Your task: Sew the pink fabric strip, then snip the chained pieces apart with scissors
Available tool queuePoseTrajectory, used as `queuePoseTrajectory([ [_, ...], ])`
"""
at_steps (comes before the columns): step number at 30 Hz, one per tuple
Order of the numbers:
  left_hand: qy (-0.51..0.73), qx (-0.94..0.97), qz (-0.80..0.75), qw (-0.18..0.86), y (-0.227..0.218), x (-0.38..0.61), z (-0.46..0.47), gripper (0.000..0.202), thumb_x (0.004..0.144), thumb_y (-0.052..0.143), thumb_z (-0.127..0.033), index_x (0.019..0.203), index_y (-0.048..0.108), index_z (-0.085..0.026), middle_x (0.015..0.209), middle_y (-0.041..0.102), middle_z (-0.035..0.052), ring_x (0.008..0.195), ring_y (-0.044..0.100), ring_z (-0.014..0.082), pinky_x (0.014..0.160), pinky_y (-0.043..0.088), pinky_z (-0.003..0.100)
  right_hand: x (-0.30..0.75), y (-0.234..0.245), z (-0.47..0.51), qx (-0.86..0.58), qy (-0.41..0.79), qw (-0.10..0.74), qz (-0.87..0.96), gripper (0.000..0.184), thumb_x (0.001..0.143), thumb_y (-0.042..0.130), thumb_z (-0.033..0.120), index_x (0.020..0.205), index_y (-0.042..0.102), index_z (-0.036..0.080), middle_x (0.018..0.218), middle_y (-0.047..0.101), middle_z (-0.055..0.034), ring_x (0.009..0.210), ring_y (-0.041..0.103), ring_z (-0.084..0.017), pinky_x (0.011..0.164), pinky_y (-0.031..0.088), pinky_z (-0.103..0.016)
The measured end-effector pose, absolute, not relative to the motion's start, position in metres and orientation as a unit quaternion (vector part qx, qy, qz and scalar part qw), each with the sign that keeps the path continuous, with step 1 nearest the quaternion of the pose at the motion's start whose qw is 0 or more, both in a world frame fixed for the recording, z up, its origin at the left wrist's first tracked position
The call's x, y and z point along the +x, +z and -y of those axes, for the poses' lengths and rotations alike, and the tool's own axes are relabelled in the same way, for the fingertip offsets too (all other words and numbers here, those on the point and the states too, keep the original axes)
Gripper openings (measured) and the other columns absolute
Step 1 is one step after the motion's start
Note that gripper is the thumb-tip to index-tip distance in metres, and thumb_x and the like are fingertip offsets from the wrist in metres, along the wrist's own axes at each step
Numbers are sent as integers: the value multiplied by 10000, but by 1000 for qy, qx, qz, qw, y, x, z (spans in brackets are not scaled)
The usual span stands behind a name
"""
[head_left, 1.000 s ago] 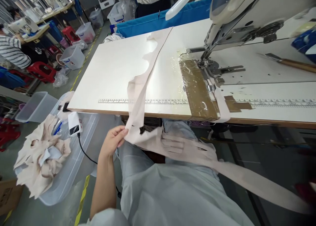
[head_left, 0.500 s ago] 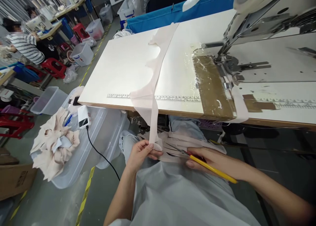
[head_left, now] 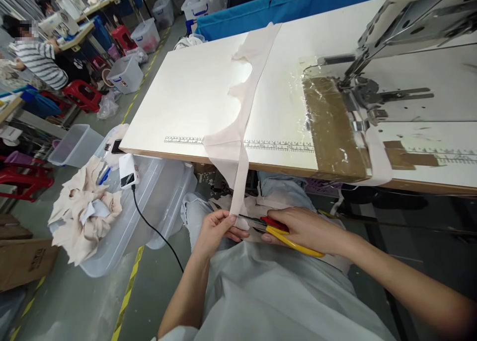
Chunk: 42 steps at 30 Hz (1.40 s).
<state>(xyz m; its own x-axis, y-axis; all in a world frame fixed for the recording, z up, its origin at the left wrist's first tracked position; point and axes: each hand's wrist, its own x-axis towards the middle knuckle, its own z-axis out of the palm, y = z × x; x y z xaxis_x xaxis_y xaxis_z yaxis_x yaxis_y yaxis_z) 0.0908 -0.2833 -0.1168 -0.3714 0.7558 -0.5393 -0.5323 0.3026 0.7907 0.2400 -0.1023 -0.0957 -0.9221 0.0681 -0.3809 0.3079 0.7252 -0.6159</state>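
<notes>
A pale pink fabric strip (head_left: 240, 182) hangs over the table's front edge, its wider scalloped part lying across the white top. My left hand (head_left: 216, 232) pinches the strip's lower end above my lap. From the right, my right hand (head_left: 301, 224) grips scissors (head_left: 294, 244) with yellow and red handles. Their blades reach the strip beside my left fingertips; whether they are cutting into it I cannot tell. More pale fabric pieces lie across my lap, partly hidden by my hands.
A sewing machine (head_left: 365, 90) stands on the table (head_left: 186, 98) at right, with another strip (head_left: 378, 155) under its foot. At left, a clear bin (head_left: 145, 192) carries crumpled fabric (head_left: 84, 209) and a white cabled device (head_left: 128, 171). A person in stripes sits farther back.
My right hand has brought the scissors left and up to the strip, and the red handle now shows. My left hand keeps its pinch. The view has shifted slightly.
</notes>
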Motion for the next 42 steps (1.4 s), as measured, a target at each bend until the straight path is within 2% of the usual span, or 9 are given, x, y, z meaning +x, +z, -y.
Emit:
queuePoseTrajectory([
  [4, 595, 98, -580, 548, -122, 91, 284, 573, 652, 839, -623, 813, 611, -123, 694, 716, 83, 634, 730, 228, 528, 539, 227, 242, -97, 103, 110, -323, 168, -925, 486, 887, 444, 671, 685, 305, 253, 632, 528, -32, 567, 496, -206, 533, 252, -306],
  [14, 596, 104, -584, 542, -124, 92, 283, 591, 640, 841, -637, 804, 626, -111, 676, 702, 80, 610, 718, 225, 515, 528, 235, 241, -102, 104, 123, -316, 151, -929, 474, 868, 544, 581, 647, 288, 248, 585, 520, -26, 541, 515, -203, 513, 253, -310],
  [23, 590, 106, -582, 549, -124, 86, 285, 561, 663, 833, -620, 801, 637, -113, 659, 699, 72, 590, 706, 200, 515, 520, 220, 239, -105, 101, 118, -313, 152, -930, 412, 889, 536, 510, 623, 379, 237, 579, 521, -23, 530, 489, -181, 518, 248, -310],
  [28, 579, 110, -585, 557, -123, 85, 284, 562, 648, 838, -623, 770, 613, -123, 637, 691, 71, 581, 702, 199, 518, 516, 220, 234, -108, 103, 105, -296, 125, -941, 372, 885, 560, 514, 677, 444, 229, 674, 622, -56, 598, 572, -218, 524, 235, -314],
  [32, 572, 115, -589, 560, -125, 87, 285, 569, 649, 822, -645, 753, 587, -136, 641, 685, 70, 583, 696, 201, 527, 512, 232, 232, -111, 106, 105, -302, 116, -940, 384, 877, 574, 436, 628, 362, 235, 593, 573, -33, 527, 530, -188, 508, 228, -308],
  [35, 545, 146, -606, 560, -129, 82, 288, 574, 707, 753, -682, 819, 620, -134, 653, 676, 70, 589, 683, 202, 539, 504, 253, 235, -115, 105, 110, -307, 122, -937, 440, 882, 552, 493, 622, 304, 240, 564, 536, -20, 513, 503, -182, 502, 229, -300],
  [37, 521, 198, -658, 506, -131, 72, 287, 572, 771, 698, -673, 955, 649, -133, 764, 697, 87, 593, 653, 178, 537, 484, 257, 242, -119, 105, 122, -314, 111, -935, 464, 878, 536, 565, 637, 304, 243, 577, 532, -17, 529, 507, -192, 506, 231, -297],
  [40, 493, 293, -773, 273, -132, 53, 277, 538, 858, 646, -587, 1201, 615, -173, 1076, 663, 131, 716, 610, 164, 593, 471, 271, 255, -125, 106, 143, -334, 78, -928, 486, 875, 510, 628, 648, 316, 245, 588, 514, -4, 535, 492, -190, 517, 258, -292],
  [42, 474, 355, -795, 132, -129, 44, 263, 487, 898, 613, -541, 1243, 610, -197, 1169, 612, 140, 888, 597, 202, 700, 486, 300, 264, -127, 107, 155, -353, 59, -921, 494, 884, 489, 648, 649, 328, 245, 593, 503, 2, 534, 477, -182, 522, 291, -289],
])
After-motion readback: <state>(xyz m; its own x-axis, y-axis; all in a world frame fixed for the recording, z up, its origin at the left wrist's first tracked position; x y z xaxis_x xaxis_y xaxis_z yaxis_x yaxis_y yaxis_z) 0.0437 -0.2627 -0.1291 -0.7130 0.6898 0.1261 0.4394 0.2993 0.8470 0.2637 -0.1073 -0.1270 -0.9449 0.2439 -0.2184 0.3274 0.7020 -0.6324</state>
